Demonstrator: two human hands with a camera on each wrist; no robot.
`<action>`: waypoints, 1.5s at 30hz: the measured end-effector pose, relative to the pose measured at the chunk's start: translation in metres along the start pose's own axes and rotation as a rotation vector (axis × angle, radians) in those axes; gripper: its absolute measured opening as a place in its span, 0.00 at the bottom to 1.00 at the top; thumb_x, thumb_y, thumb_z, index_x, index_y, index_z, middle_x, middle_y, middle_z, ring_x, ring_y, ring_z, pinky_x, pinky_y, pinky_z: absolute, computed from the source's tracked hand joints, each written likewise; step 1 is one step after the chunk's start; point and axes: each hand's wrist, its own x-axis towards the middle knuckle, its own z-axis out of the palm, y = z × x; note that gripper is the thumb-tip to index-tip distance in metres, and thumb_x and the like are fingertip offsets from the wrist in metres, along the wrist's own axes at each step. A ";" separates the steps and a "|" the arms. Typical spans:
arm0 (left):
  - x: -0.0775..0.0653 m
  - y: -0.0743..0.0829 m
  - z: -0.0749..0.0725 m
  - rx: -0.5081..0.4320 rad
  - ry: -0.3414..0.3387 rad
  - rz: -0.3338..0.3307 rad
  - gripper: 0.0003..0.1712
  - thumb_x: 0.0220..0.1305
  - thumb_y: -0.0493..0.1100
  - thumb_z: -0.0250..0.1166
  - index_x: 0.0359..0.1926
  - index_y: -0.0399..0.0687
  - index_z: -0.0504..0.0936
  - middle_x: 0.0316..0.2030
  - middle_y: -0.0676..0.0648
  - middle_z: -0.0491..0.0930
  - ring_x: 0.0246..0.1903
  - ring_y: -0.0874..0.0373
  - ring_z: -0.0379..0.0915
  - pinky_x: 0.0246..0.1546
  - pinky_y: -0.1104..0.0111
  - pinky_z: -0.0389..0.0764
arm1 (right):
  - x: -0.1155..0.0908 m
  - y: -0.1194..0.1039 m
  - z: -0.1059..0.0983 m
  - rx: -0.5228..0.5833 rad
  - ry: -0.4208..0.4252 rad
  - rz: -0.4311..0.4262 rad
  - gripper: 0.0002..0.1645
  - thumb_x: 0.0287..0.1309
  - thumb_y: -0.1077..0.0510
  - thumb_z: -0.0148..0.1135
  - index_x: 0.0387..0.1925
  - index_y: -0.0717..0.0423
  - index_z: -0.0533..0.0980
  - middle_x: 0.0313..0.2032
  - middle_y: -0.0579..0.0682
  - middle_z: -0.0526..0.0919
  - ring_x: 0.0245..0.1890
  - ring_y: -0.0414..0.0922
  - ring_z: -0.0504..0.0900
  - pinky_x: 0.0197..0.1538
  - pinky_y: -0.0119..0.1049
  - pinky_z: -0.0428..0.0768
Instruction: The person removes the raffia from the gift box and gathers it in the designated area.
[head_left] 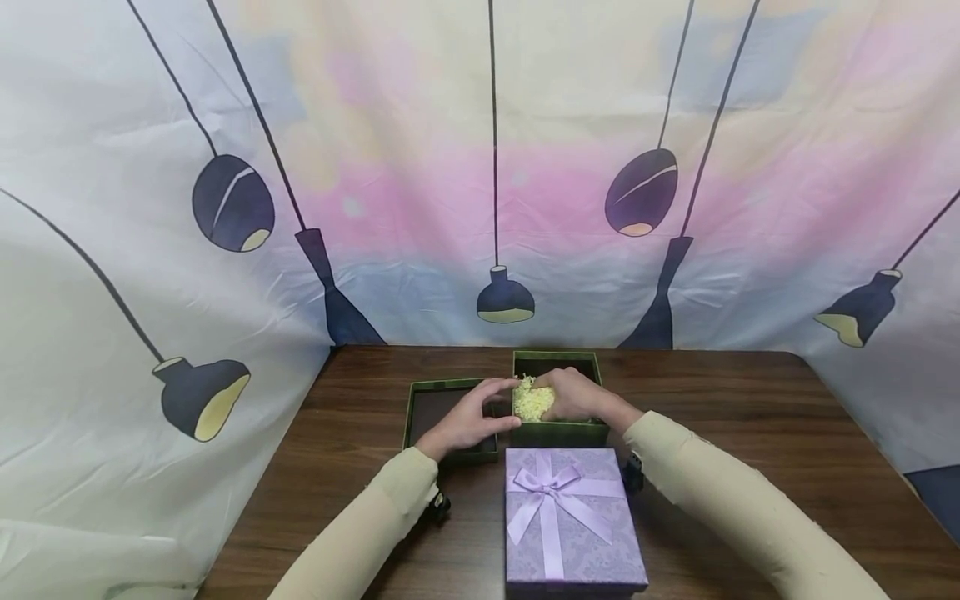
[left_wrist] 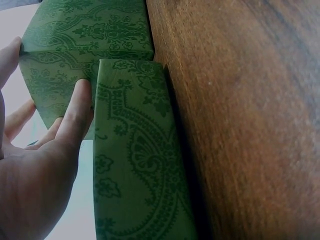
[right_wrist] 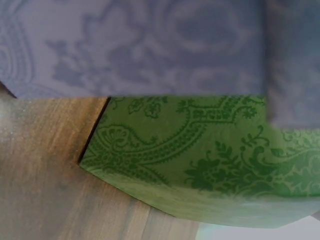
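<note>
Left hand (head_left: 471, 417) spread-fingered against green box (head_left: 558, 434); right hand (head_left: 576, 395) over yellow shreds (head_left: 532, 402), grip unclear

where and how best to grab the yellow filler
Probably by the middle of the yellow filler, from above and slightly right: it's a loose heap, walled in by the green box, whose top is open, and the left hand is at the box's left side.

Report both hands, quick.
Left hand: open, at the green box's near left side.
Right hand: in the box, at the yellow shredded paper; whether it grips any cannot be told.
</note>
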 end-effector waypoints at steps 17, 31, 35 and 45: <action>0.000 -0.002 -0.001 0.000 0.001 -0.007 0.35 0.64 0.38 0.67 0.68 0.31 0.64 0.65 0.29 0.64 0.60 0.30 0.67 0.61 0.42 0.71 | -0.002 -0.005 -0.006 0.024 -0.015 0.028 0.30 0.43 0.58 0.78 0.53 0.49 0.81 0.46 0.44 0.85 0.44 0.43 0.82 0.46 0.40 0.81; 0.000 -0.002 0.000 -0.011 0.005 0.011 0.36 0.63 0.38 0.67 0.68 0.31 0.64 0.64 0.29 0.65 0.60 0.30 0.66 0.62 0.41 0.69 | -0.005 -0.007 -0.011 0.043 -0.028 0.074 0.34 0.45 0.57 0.77 0.57 0.51 0.79 0.54 0.49 0.83 0.51 0.48 0.81 0.53 0.45 0.81; 0.000 -0.003 0.000 -0.013 0.011 0.020 0.35 0.63 0.37 0.67 0.68 0.31 0.65 0.64 0.29 0.65 0.61 0.30 0.65 0.63 0.41 0.69 | -0.004 -0.006 -0.012 0.048 -0.025 0.071 0.34 0.44 0.57 0.77 0.58 0.52 0.78 0.55 0.49 0.82 0.51 0.48 0.81 0.53 0.44 0.81; 0.000 -0.003 0.001 -0.005 0.009 0.005 0.35 0.63 0.38 0.67 0.68 0.32 0.65 0.64 0.29 0.65 0.60 0.29 0.66 0.62 0.41 0.69 | -0.002 -0.002 -0.012 0.043 0.011 0.080 0.37 0.42 0.56 0.77 0.59 0.53 0.77 0.56 0.51 0.82 0.54 0.50 0.80 0.53 0.45 0.81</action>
